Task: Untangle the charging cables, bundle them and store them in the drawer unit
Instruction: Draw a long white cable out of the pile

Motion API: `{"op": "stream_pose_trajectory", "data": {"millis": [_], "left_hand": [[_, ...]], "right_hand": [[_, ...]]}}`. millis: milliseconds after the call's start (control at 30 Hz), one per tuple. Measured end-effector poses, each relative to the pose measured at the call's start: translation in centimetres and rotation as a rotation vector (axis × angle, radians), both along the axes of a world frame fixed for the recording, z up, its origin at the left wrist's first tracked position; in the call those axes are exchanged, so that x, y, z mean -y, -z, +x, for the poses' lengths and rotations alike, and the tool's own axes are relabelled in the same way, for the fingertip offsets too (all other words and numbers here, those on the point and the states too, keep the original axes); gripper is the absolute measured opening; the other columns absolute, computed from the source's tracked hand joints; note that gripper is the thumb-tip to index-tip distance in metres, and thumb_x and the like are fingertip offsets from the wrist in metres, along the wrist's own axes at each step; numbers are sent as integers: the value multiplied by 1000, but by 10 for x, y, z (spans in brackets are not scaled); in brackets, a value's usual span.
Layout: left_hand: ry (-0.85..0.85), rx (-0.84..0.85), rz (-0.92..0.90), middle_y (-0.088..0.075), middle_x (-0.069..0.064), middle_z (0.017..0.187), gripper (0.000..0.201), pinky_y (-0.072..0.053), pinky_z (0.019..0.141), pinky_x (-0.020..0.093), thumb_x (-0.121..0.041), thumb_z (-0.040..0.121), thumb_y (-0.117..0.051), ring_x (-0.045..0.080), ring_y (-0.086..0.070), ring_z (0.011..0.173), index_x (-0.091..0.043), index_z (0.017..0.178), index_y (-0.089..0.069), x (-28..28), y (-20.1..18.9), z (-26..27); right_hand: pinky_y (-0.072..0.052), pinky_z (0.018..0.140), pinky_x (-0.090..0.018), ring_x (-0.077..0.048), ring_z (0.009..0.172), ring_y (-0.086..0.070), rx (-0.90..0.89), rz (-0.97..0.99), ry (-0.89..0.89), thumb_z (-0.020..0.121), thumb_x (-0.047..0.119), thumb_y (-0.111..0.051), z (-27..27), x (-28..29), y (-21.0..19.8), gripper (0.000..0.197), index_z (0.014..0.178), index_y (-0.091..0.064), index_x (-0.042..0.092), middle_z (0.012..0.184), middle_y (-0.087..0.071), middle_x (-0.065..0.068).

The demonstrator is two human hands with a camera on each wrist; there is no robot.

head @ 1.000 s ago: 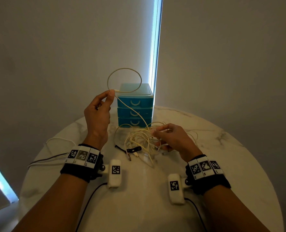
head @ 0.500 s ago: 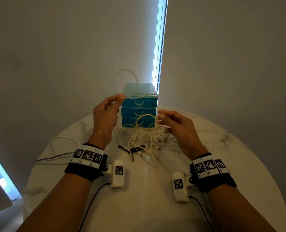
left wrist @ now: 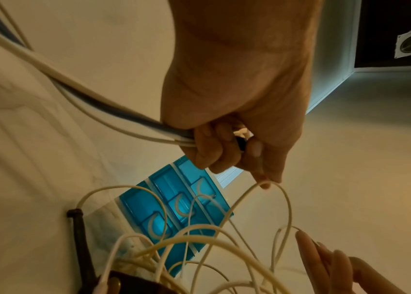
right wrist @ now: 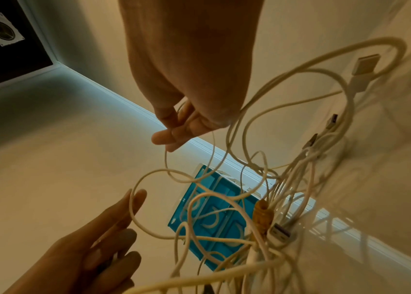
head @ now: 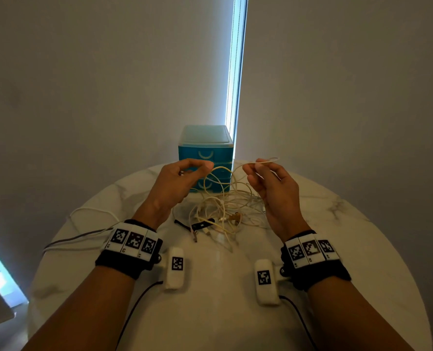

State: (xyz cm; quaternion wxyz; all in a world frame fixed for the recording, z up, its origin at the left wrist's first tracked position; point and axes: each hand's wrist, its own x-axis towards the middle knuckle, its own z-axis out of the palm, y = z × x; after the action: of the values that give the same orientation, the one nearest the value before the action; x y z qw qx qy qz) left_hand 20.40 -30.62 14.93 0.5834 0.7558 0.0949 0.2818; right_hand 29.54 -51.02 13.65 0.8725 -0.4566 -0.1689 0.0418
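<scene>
Since the earlier frame the left hand (head: 178, 179) has come down from its raised position, the tall loop above the blue plastic three-drawer unit (head: 205, 150) is gone, and the right hand (head: 273, 188) has risen to the same height. Each hand now pinches a strand of the cream-white tangled charging cables (head: 223, 211), left fingers (left wrist: 259, 157) curled on a plug end, right fingers (right wrist: 174, 131) on a thin loop. The heap lies on the round white marble counter (head: 337, 249) between and below the hands, in front of the closed drawers, so the held strand runs across from hand to hand and, I judge, must be pulled sideways.
</scene>
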Motion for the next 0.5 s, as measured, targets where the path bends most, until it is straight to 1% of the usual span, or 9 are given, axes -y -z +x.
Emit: {"op": "stream_pose_trajectory", "data": {"millis": [67, 133, 167, 267, 367, 400, 433, 467, 500], "left_hand": [[30, -30, 36, -54, -24, 48, 25, -33, 43, 6, -41, 97, -74, -5, -50, 43, -21, 111, -82, 2, -2, -1], [61, -94, 62, -53, -23, 46, 24, -32, 42, 9, -42, 98, -73, 0, -48, 42, -24, 109, -84, 3, -2, -2], [81, -123, 66, -54, -23, 46, 21, -32, 42, 9, -39, 99, -73, 0, -49, 42, -24, 110, -84, 4, -3, -2], [133, -157, 88, -56, -25, 46, 23, -33, 42, 4, -33, 98, -75, -9, -53, 42, -20, 116, -81, 8, -2, -2], [155, -132, 111, -59, -26, 50, 23, -34, 44, 2, -30, 97, -77, -11, -53, 43, -15, 114, -81, 11, -3, -3], [149, -117, 113, -62, -25, 54, 22, -35, 44, 2, -29, 96, -78, -11, -53, 44, -14, 112, -82, 11, -3, -3], [132, -102, 108, -68, -22, 62, 21, -35, 45, 2, -29, 95, -79, -11, -54, 45, -14, 110, -83, 10, -3, -2], [114, -84, 99, -74, -16, 74, 20, -37, 46, 2, -29, 94, -81, -10, -57, 49, -15, 108, -84, 9, -2, -1], [94, -65, 93, -78, -10, 85, 20, -40, 49, 3, -31, 92, -83, -10, -62, 56, -17, 106, -84, 7, -1, 0]], "right_hand": [[-63, 81, -23, -26, 107, -80, 2, -4, -10, 104, 4, -65, -1, -1, 0, 21, 124, -68, -3, 109, -81, -16], [-63, 83, -24, -27, 109, -79, 3, -12, -40, 105, 4, -64, -3, -2, 1, 18, 121, -68, -2, 110, -81, -16], [-63, 85, -25, -28, 110, -79, 2, -15, -61, 105, 4, -64, -4, -4, 1, 17, 120, -68, -1, 111, -81, -17], [-64, 95, -31, -29, 113, -78, 0, -30, -118, 105, 3, -64, -9, -10, 1, 18, 121, -66, -3, 114, -80, -18], [-63, 98, -33, -28, 113, -78, 9, -54, -141, 105, 4, -64, -12, -14, 1, 22, 125, -66, -5, 115, -80, -17], [-63, 98, -33, -27, 113, -78, 8, -58, -145, 105, 5, -64, -12, -14, 1, 21, 125, -66, -4, 115, -80, -17], [-63, 97, -32, -27, 113, -78, 5, -65, -151, 105, 5, -64, -12, -14, 1, 21, 125, -66, -2, 116, -80, -17], [-64, 95, -32, -26, 113, -78, 3, -82, -161, 105, 7, -64, -11, -14, 0, 22, 125, -66, -1, 116, -80, -16], [-65, 92, -32, -26, 111, -79, 6, -119, -170, 105, 9, -65, -11, -13, 0, 22, 127, -65, 2, 116, -81, -15]]}}
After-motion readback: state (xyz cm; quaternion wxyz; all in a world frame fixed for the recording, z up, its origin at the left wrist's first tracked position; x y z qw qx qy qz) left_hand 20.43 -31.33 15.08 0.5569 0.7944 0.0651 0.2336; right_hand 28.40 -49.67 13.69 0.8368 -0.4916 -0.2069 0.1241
